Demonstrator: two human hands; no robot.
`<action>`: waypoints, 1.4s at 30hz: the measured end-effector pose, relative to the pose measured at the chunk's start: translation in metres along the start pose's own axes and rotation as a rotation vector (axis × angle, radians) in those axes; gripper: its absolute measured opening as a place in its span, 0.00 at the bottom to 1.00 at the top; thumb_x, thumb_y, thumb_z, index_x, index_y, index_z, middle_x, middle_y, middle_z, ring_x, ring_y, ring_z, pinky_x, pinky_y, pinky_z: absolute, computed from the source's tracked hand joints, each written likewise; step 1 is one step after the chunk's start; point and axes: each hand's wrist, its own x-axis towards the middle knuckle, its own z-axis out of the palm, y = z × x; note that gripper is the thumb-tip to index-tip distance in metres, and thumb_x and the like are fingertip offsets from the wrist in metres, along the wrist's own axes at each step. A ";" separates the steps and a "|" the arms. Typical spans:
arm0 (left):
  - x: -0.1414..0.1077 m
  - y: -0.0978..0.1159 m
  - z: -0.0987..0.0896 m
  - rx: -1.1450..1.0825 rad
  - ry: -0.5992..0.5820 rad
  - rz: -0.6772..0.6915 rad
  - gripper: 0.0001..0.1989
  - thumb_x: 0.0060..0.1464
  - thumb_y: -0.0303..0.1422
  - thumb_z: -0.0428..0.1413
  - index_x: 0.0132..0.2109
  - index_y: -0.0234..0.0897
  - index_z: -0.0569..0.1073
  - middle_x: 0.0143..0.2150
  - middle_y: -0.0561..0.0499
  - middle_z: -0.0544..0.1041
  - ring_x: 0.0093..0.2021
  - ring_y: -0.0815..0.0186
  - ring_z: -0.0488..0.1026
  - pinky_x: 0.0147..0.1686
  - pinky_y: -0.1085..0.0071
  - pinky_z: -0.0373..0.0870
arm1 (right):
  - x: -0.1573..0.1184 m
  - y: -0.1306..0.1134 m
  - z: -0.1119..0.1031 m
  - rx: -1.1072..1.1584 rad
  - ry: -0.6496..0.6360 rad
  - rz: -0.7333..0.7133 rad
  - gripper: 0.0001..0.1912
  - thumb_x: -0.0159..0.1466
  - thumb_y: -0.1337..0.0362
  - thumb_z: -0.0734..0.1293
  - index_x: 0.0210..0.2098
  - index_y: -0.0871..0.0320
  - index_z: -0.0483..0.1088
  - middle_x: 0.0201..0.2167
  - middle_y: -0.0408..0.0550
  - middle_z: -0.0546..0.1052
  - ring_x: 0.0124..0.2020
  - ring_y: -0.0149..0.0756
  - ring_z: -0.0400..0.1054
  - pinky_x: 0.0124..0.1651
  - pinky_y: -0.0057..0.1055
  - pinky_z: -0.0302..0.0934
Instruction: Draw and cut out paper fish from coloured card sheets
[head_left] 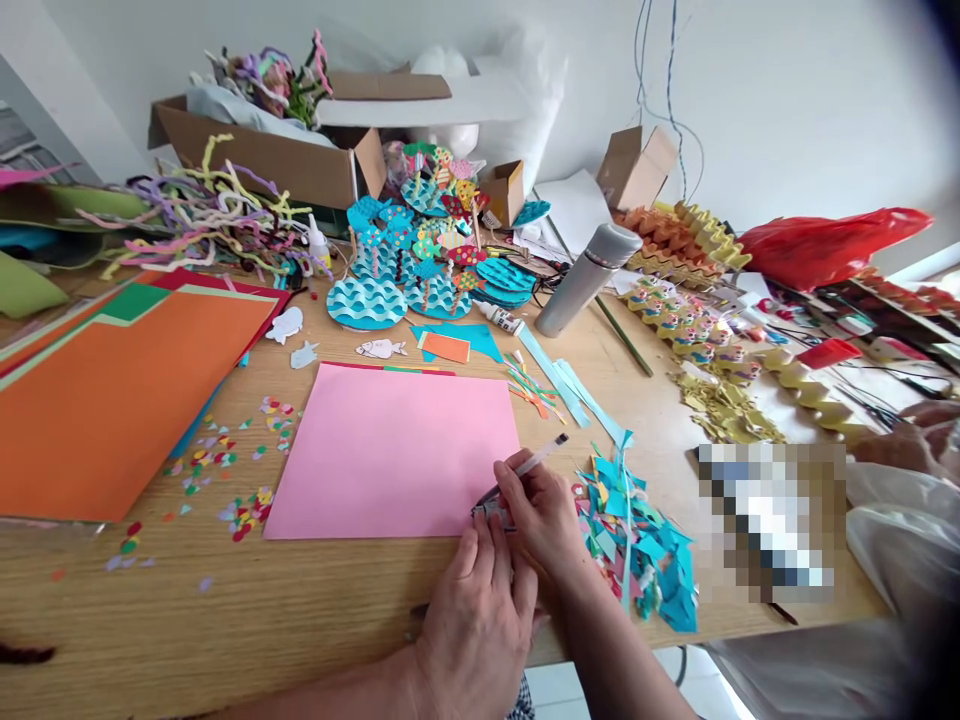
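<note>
A sheet of pink paper [397,450] lies flat on the wooden table. My right hand [544,505] grips a pen [541,457] with a clear barrel, its tip pointing down at the sheet's lower right corner. Beside it, my left hand [480,600] lies with outstretched fingers over that corner. Its fingertips press on a small greyish flat piece [493,512], mostly hidden, whose kind I cannot make out. A white fish cut-out with drawn lines [381,348] rests beyond the sheet's far edge.
Coloured sheets [112,400] lie left, near scattered paper dots [247,515]. Blue paper scraps [660,560] are piled right of my hands. A steel flask [585,280] stands behind. Finished fish-and-wave crafts [427,250], pipe cleaners [202,220] and a cardboard box [255,160] fill the back.
</note>
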 end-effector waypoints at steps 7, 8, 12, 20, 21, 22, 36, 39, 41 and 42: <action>0.001 -0.001 -0.001 -0.001 0.019 0.006 0.29 0.51 0.47 0.56 0.50 0.23 0.71 0.49 0.32 0.75 0.52 0.49 0.69 0.55 0.57 0.52 | -0.001 -0.004 0.001 -0.029 0.006 -0.032 0.15 0.64 0.57 0.60 0.24 0.57 0.60 0.15 0.36 0.60 0.16 0.25 0.54 0.21 0.23 0.49; 0.001 -0.001 -0.001 0.000 0.024 0.007 0.29 0.51 0.46 0.56 0.50 0.24 0.71 0.49 0.32 0.75 0.52 0.49 0.70 0.55 0.57 0.52 | -0.001 -0.005 0.001 -0.039 0.010 -0.045 0.15 0.64 0.57 0.60 0.24 0.57 0.60 0.15 0.36 0.60 0.16 0.25 0.54 0.21 0.23 0.49; 0.001 -0.001 0.000 0.003 0.028 0.012 0.29 0.50 0.46 0.57 0.50 0.24 0.70 0.49 0.32 0.74 0.52 0.48 0.69 0.55 0.57 0.51 | -0.002 -0.007 0.002 -0.075 0.019 -0.074 0.15 0.64 0.58 0.60 0.23 0.57 0.60 0.15 0.36 0.60 0.16 0.24 0.53 0.21 0.23 0.49; 0.001 -0.001 -0.001 0.001 0.022 0.017 0.30 0.52 0.46 0.56 0.51 0.22 0.69 0.50 0.30 0.74 0.52 0.48 0.69 0.55 0.57 0.52 | -0.002 -0.008 0.003 -0.094 0.011 -0.096 0.14 0.64 0.59 0.60 0.24 0.57 0.60 0.15 0.36 0.60 0.15 0.24 0.54 0.20 0.22 0.50; 0.001 -0.001 -0.001 0.001 0.020 0.015 0.30 0.52 0.46 0.55 0.52 0.22 0.69 0.50 0.30 0.74 0.52 0.48 0.69 0.55 0.57 0.52 | -0.002 -0.008 0.003 -0.097 0.008 -0.098 0.14 0.64 0.59 0.60 0.25 0.57 0.60 0.15 0.36 0.61 0.16 0.25 0.55 0.20 0.22 0.50; 0.001 -0.001 -0.001 0.001 0.019 0.012 0.29 0.52 0.46 0.55 0.51 0.22 0.69 0.50 0.30 0.74 0.52 0.48 0.70 0.55 0.57 0.52 | -0.002 -0.008 0.003 -0.100 0.004 -0.100 0.13 0.64 0.59 0.60 0.25 0.57 0.60 0.15 0.36 0.61 0.16 0.25 0.55 0.20 0.22 0.50; 0.002 -0.001 -0.005 0.014 -0.013 0.015 0.27 0.55 0.45 0.53 0.51 0.23 0.70 0.49 0.32 0.75 0.52 0.49 0.70 0.55 0.57 0.52 | -0.004 -0.010 0.003 -0.132 -0.024 -0.108 0.13 0.65 0.59 0.59 0.25 0.56 0.60 0.15 0.37 0.62 0.15 0.25 0.57 0.21 0.23 0.52; 0.001 0.000 -0.004 0.017 -0.021 0.016 0.27 0.55 0.45 0.52 0.51 0.23 0.70 0.50 0.32 0.74 0.52 0.49 0.70 0.55 0.57 0.52 | -0.004 -0.010 0.002 -0.142 -0.025 -0.125 0.13 0.65 0.59 0.59 0.25 0.56 0.60 0.16 0.37 0.63 0.16 0.26 0.57 0.21 0.23 0.52; 0.001 0.000 -0.004 0.020 -0.024 0.016 0.27 0.56 0.45 0.52 0.51 0.23 0.70 0.50 0.33 0.74 0.52 0.49 0.70 0.55 0.56 0.53 | -0.004 -0.011 0.002 -0.153 -0.023 -0.139 0.13 0.65 0.60 0.59 0.25 0.57 0.60 0.16 0.38 0.63 0.16 0.25 0.58 0.22 0.23 0.53; 0.001 0.000 -0.004 0.020 -0.026 0.016 0.27 0.56 0.45 0.52 0.52 0.23 0.70 0.50 0.33 0.74 0.52 0.49 0.69 0.55 0.56 0.52 | -0.004 -0.011 0.002 -0.157 -0.025 -0.147 0.13 0.65 0.60 0.59 0.25 0.57 0.60 0.16 0.38 0.64 0.16 0.25 0.58 0.22 0.23 0.53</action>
